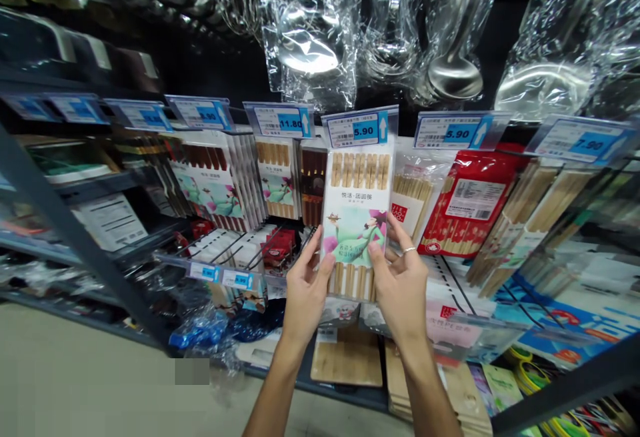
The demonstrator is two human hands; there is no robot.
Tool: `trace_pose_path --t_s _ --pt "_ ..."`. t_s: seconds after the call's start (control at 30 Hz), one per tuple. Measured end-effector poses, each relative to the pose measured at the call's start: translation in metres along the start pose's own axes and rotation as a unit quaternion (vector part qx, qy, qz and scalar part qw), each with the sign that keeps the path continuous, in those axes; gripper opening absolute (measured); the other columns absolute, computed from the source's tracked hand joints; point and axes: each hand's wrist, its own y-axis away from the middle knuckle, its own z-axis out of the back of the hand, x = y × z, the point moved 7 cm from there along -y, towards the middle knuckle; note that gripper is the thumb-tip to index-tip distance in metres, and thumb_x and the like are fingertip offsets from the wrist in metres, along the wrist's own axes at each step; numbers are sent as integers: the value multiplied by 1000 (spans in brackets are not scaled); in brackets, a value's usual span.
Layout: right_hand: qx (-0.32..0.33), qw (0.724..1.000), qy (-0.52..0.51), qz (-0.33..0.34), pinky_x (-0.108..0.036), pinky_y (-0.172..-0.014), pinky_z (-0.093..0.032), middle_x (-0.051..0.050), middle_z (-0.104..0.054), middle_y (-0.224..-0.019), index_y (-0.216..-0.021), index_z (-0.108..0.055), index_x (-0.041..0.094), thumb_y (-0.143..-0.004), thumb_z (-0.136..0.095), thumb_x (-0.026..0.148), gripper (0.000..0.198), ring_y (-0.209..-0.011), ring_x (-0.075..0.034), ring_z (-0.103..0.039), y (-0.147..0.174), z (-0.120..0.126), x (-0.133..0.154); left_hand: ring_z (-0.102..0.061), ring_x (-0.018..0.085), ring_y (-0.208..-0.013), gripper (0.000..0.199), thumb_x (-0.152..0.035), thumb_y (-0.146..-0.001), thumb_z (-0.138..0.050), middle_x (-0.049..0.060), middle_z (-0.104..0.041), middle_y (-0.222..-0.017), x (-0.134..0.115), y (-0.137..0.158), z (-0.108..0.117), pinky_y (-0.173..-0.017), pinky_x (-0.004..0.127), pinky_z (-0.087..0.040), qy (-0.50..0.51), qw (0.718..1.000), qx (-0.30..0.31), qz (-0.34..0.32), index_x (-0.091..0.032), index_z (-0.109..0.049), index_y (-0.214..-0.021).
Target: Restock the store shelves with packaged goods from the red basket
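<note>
Chopstick pack (354,223) is between the two hands, upright, just below a blue-and-white price tag (358,129). Flat rectangle; pale wooden sticks under clear plastic at top and bottom, smooth printed band across the middle in mint green and pink. Left hand (307,283): fingers gripping the pack's left edge, thumb at the front. Right hand (403,280): fingers gripping the right edge, thumb flat on the print, thin shiny ring (409,249) on one finger. Can't tell whether a hook supports the pack's top. Left, apart: similar pack with dark brown sticks (210,187), stacked in a row. Right: glossy red pack (470,203), tilted. Above: polished steel ladle (455,77), round bowl, crinkly clear wrap. Below: flat wooden board (347,360), rounded corners, visible grain. Lower left: crumpled shiny blue plastic (200,330).
</note>
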Motion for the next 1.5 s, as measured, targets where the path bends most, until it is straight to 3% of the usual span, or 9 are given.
trace_pose_path --t_s 0.17,0.4,0.53,0.7,0.87,1.03,1.23,1.37,1.5 --pt "-9 991 123 60 -46 -109 -53 -10 -62 -137 -155 -45 32 -102 -57 35 55 -121 -23 -63 -10 3 -25 -65 19 -120 55 -39 -95 -65 10 -61 -140 20 -7 7 -101 29 -55 -133 991 9 -28 -25 -57 -148" --pt "25 971 212 110 -42 -105 -53 -9 -59 -125 -161 -34 32 -104 -48 31 58 -115 -21 -61 -16 0 -44 -56 23 -136 58 -30 -98 -59 11 -56 -152 38 -26 8 -116 36 -43 -178 980 31 -79 -24 -48 -155" --pt "49 960 248 118 -48 -113 -46 -12 -55 -134 -163 -27 29 -103 -46 28 63 -129 -24 -55 -24 0 -59 -56 25 -137 57 -28 -98 -59 11 -57 -152 47 -45 -1 -120 40 -38 -202 973 28 -110 -22 -50 -154" --pt "71 959 241 130 -49 -119 -42 -11 -48 -147 -162 -30 30 -102 -48 25 64 -139 -24 -49 -32 1 -80 -59 25 -133 58 -29 -97 -59 12 -60 -149 62 -64 -2 -116 39 -42 -183 975 23 -122 -22 -50 -154" --pt "100 949 265 137 -51 -123 -37 -11 -42 -156 -166 -15 32 -102 -46 23 71 -145 -23 -42 -32 -9 -91 -63 23 -123 58 -26 -97 -58 11 -65 -140 75 -77 0 -110 36 -46 -187 974 30 -122 -23 -49 -154" --pt "63 957 257 123 -54 -120 -39 -11 -44 -156 -164 -22 33 -102 -47 25 68 -144 -25 -44 -35 -6 -89 -64 21 -117 65 -26 -96 -58 11 -64 -133 81 -78 -13 -107 35 -48 -198 971 69 -119 -24 -42 -158" --pt "-63 967 209 133 -54 -116 -44 -13 -57 -144 -147 -53 25 -100 -57 37 48 -132 -27 -57 -26 15 -52 -58 24 -128 41 -31 -95 -64 12 -62 -133 30 -61 -3 -114 39 -43 -218 957 -25 -188 -20 -67 -134" --pt "-98 992 30 74 -35 -78 -62 -7 -74 -99 -123 -66 18 -98 -62 44 36 -81 -17 -72 -30 15 -12 -70 18 -97 33 -40 -95 -67 10 -74 -110 -14 -62 -12 -91 31 -55 1 993 -46 -105 -16 -74 -115" --pt "-56 995 -75 33 -21 -45 -51 0 -70 -78 -124 -63 17 -94 -64 57 50 -53 -12 -64 -65 -16 35 -67 11 -80 39 -46 -88 -74 10 -73 -111 -58 -90 -54 -71 22 -53 232 972 30 -14 -14 -73 -110"
